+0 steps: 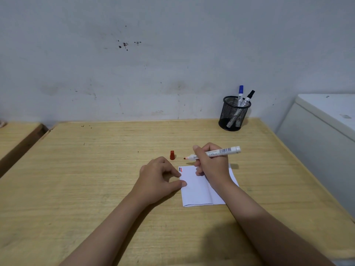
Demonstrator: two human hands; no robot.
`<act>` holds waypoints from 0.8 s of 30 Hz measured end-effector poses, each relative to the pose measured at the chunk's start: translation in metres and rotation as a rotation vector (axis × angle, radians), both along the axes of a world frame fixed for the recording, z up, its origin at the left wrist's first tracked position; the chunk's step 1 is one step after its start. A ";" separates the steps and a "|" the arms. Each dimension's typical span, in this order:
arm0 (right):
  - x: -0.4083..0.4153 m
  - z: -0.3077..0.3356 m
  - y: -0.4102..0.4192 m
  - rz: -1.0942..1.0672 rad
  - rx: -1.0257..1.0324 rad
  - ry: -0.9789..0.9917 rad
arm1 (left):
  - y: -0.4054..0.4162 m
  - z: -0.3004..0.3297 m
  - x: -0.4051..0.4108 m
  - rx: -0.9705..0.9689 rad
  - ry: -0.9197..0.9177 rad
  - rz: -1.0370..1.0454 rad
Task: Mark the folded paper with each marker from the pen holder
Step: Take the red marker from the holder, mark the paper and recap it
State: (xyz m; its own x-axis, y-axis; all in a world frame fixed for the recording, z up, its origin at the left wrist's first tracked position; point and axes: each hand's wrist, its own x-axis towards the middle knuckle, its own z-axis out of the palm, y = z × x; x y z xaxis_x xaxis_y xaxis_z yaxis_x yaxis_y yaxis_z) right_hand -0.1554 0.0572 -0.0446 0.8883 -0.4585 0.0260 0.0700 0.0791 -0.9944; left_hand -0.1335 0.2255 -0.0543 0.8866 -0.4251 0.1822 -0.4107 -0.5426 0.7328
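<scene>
A folded white paper (pixel 196 189) lies on the wooden table (pixel 96 169), with a short blue stroke and a red stroke at its top-left corner. My right hand (pixel 211 162) grips an uncapped red marker (pixel 217 152), its tip pointing left just above the paper's far edge. The red cap (pixel 172 155) stands on the table beyond the paper. My left hand (pixel 161 177) rests on the table, thumb and fingertip touching the paper's left edge. A black mesh pen holder (pixel 233 114) at the back right holds a blue marker (pixel 240 96) and a black marker (pixel 248 98).
A grey stained wall rises behind the table. A white cabinet (pixel 322 131) stands close to the table's right edge. Another wooden surface (pixel 17 135) sits to the left, across a narrow gap.
</scene>
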 end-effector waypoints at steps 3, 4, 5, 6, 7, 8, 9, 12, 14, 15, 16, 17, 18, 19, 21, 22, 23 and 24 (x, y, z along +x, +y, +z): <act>-0.001 0.005 -0.001 0.021 0.053 -0.025 | -0.005 0.008 0.006 -0.091 -0.027 0.068; -0.002 0.007 -0.002 0.024 0.068 -0.025 | -0.006 0.010 0.010 -0.120 -0.066 0.098; -0.003 0.010 -0.003 0.025 0.080 -0.028 | -0.008 0.013 0.015 -0.136 -0.107 0.118; -0.004 0.013 -0.004 0.030 0.091 -0.031 | -0.010 0.015 0.020 -0.137 -0.137 0.121; -0.005 0.015 -0.005 0.043 0.103 -0.039 | -0.011 0.016 0.025 -0.116 -0.151 0.105; -0.008 0.019 -0.006 0.061 0.119 -0.058 | -0.013 0.016 0.030 -0.075 -0.155 0.075; -0.011 0.023 -0.008 0.084 0.136 -0.083 | -0.014 0.017 0.035 -0.013 -0.145 0.051; -0.023 0.034 -0.013 0.149 0.152 -0.133 | -0.018 0.019 0.043 0.181 -0.122 0.051; -0.033 0.038 -0.016 0.158 0.131 -0.144 | -0.018 0.022 0.044 0.163 -0.111 0.083; -0.038 0.039 -0.018 0.155 0.111 -0.150 | -0.017 0.025 0.041 0.094 -0.085 0.103; -0.044 0.040 -0.020 0.152 0.087 -0.161 | -0.017 0.030 0.036 -0.009 -0.030 0.119; -0.050 0.041 -0.022 0.153 0.061 -0.175 | -0.017 0.036 0.031 -0.134 0.051 0.121; -0.056 0.043 -0.023 0.157 0.037 -0.189 | -0.016 0.042 0.024 -0.268 0.146 0.098; -0.062 0.044 -0.024 0.162 0.015 -0.202 | -0.016 0.050 0.016 -0.392 0.239 0.059; -0.072 0.048 -0.026 0.179 -0.024 -0.219 | -0.016 0.063 0.000 -0.567 0.385 -0.024; -0.077 0.051 -0.026 0.190 -0.044 -0.226 | -0.017 0.069 -0.008 -0.621 0.437 -0.055; -0.081 0.053 -0.025 0.204 -0.065 -0.234 | -0.017 0.072 -0.015 -0.656 0.478 -0.076; -0.086 0.056 -0.025 0.216 -0.082 -0.242 | -0.018 0.076 -0.021 -0.684 0.515 -0.092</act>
State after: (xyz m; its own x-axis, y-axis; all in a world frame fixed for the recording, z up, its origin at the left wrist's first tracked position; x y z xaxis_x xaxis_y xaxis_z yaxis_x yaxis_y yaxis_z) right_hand -0.2410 0.0323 0.0114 0.9283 -0.2482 0.2770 0.2951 0.0383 -0.9547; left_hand -0.1550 0.2075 0.0219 0.8964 -0.4431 0.0085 0.0424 0.1049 0.9936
